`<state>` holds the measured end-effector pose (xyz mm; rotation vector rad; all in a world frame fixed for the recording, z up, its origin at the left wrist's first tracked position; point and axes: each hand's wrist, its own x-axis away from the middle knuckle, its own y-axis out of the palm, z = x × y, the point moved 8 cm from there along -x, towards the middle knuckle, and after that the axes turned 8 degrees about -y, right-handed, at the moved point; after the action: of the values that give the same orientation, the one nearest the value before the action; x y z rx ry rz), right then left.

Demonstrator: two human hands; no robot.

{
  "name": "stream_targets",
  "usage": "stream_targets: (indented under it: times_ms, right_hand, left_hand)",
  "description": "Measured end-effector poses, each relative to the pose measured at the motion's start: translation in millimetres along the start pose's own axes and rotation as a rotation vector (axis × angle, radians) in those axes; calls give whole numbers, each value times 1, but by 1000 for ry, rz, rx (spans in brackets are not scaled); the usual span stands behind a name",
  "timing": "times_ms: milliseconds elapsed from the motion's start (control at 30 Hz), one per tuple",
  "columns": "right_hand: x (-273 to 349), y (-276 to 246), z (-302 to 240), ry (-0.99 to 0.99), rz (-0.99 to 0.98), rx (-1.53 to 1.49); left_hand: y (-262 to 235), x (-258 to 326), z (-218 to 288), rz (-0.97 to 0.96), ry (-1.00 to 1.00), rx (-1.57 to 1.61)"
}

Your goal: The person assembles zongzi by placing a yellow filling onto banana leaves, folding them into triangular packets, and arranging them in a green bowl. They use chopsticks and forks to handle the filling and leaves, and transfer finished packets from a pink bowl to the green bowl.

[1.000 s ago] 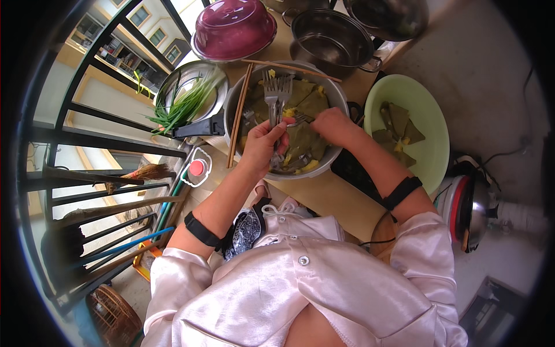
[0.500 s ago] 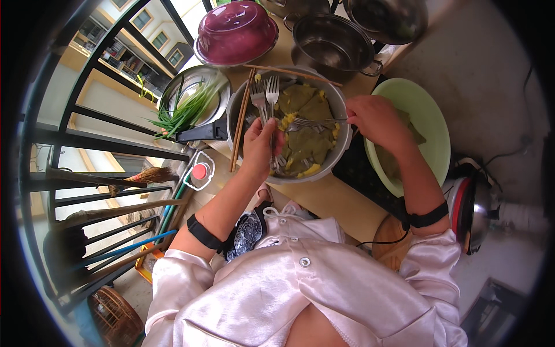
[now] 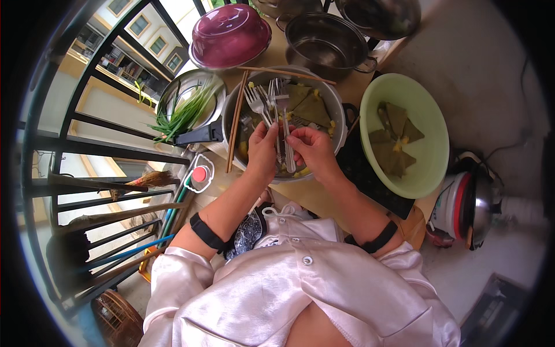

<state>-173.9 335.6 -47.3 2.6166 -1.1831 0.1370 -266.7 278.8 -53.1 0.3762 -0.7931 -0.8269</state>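
Observation:
Both hands are over a grey metal pot with a long black handle. My left hand is closed around several metal forks, tines pointing away from me. Close beside it, my right hand pinches another fork upright by its handle, next to the bunch. Below them in the pot lie flat olive-green, leaf-like pieces with yellow bits; forks and hands hide part of the contents. Wooden chopsticks rest across the pot's left rim, and another stick crosses its far side.
At right stands a pale green basin holding more olive-green pieces. Farther back are an upturned maroon bowl and an empty steel pot. Green onions lie on a metal plate at left, beside black railings. A kettle stands low right.
My right hand has moved left from the pot's right rim toward my left hand. The fork it holds has swung from lying sideways to upright beside the others.

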Motion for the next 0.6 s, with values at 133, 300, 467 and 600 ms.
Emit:
stream_targets:
  times_ms: [133,300,467,600]
  right_hand:
    - [-4,4,1,-9,22,32]
    - [-7,11,-2,-33,-13,105]
    - [-21,2,-23,-129,-37,241]
    - [-52,-13,-47,-224,-87,707]
  left_hand:
    - [5,6,-2,-103,3,-43]
    - [-5,1,1,-96,13,-94]
    - [-15,1,6,23,4,4]
    - [-20,3,17,-13,-8,-12]
